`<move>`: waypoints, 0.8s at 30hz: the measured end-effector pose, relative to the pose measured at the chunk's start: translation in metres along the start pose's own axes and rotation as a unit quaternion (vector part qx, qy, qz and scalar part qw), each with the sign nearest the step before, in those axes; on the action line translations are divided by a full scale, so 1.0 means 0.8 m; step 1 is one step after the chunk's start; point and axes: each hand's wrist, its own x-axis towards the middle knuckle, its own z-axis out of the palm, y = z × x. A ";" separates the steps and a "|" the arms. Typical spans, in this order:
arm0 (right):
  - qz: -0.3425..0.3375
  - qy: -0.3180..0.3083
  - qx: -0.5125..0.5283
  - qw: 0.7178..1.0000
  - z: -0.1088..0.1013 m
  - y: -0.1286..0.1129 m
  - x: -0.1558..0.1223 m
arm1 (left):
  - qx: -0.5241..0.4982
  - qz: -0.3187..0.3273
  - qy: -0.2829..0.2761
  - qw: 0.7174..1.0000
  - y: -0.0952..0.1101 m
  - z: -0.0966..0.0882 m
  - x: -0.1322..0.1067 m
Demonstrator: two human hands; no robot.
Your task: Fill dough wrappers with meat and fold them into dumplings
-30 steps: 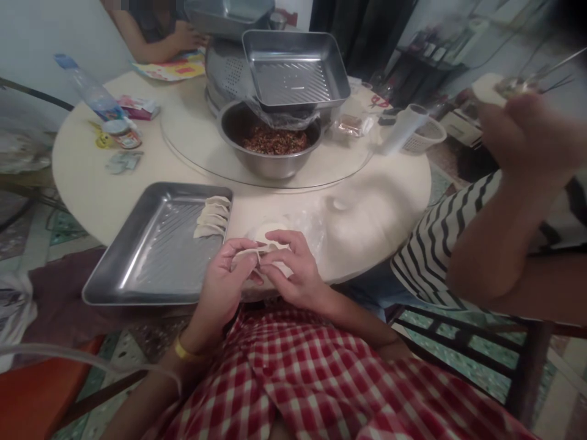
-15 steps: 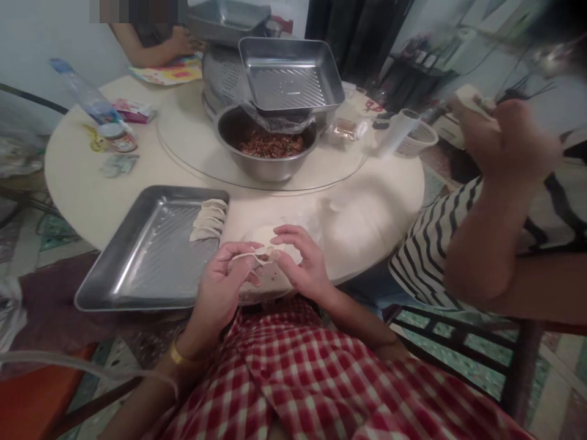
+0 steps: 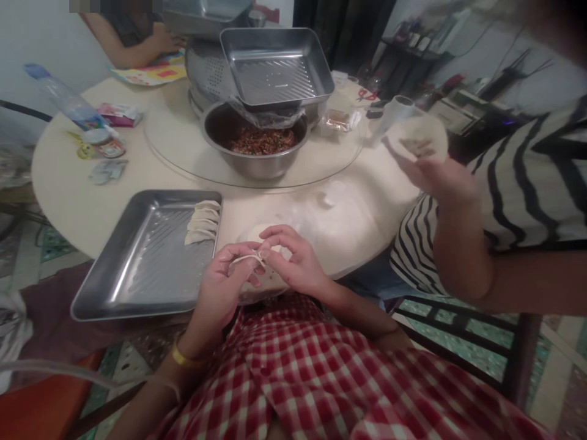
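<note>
Between my two hands is a dumpling [image 3: 247,259], its pale wrapper folded over and partly hidden by my fingers. My left hand [image 3: 225,278] is closed around its left side. The fingers of my right hand [image 3: 293,260] pinch its right end. Just below and behind them, a plastic-covered spot on the table holds pale round wrappers [image 3: 280,249], mostly covered by my right hand. To the left, a metal tray [image 3: 147,263] has several folded dumplings [image 3: 202,221] lined up along its right edge.
A steel bowl of meat filling [image 3: 263,142] stands on the glass turntable [image 3: 174,156], with an empty metal tray [image 3: 279,73] propped behind. At right, a co-worker's hand [image 3: 440,177] holds a filled wrapper. A jar [image 3: 106,143] and plastic bottle [image 3: 68,101] are at the left.
My right fingers have closed onto the dumpling's edge, and its opening has narrowed. The co-worker's hand at right has lowered toward the table, showing an open wrapper with filling. The view has shifted slightly.
</note>
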 end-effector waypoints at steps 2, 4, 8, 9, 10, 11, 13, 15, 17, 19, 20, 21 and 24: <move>-0.010 -0.008 -0.004 1.000 0.000 -0.002 -0.001 | 0.001 0.003 0.002 1.000 0.000 0.001 0.000; -0.019 -0.014 -0.005 1.000 0.000 -0.004 -0.003 | -0.001 0.003 0.008 1.000 0.000 0.001 0.001; -0.050 -0.011 -0.013 0.999 0.003 -0.009 -0.006 | -0.007 0.011 0.034 0.999 -0.002 0.003 0.002; -0.060 -0.007 -0.021 0.998 0.004 -0.010 -0.007 | -0.008 0.014 0.043 0.999 -0.002 0.003 0.002; -0.070 -0.002 -0.032 0.997 0.005 -0.011 -0.008 | -0.010 0.014 0.049 0.999 -0.003 0.003 0.002; -0.077 0.004 -0.044 0.996 0.006 -0.010 -0.008 | -0.011 0.012 0.052 0.999 -0.003 0.003 0.002; -0.089 0.020 -0.071 0.993 0.008 -0.009 -0.009 | -0.017 0.002 0.048 0.999 -0.002 0.004 0.001; -0.101 0.035 -0.091 0.990 0.009 -0.007 -0.008 | -0.018 -0.012 0.044 0.999 0.001 0.006 -0.001; -0.114 0.050 -0.098 0.987 0.009 -0.006 -0.007 | -0.015 -0.020 0.046 0.999 0.004 0.009 -0.003; -0.124 0.063 -0.098 0.985 0.009 -0.006 -0.007 | -0.013 -0.027 0.047 0.998 0.007 0.011 -0.005; -0.129 0.069 -0.100 0.984 0.009 -0.006 -0.006 | -0.014 -0.029 0.047 0.998 0.007 0.013 -0.005; -0.132 0.075 -0.104 0.983 0.010 -0.006 -0.006 | -0.016 -0.030 0.046 0.998 0.007 0.013 -0.006; -0.138 0.088 -0.117 0.979 0.014 -0.005 -0.006 | -0.021 -0.035 0.042 0.998 0.004 0.014 -0.007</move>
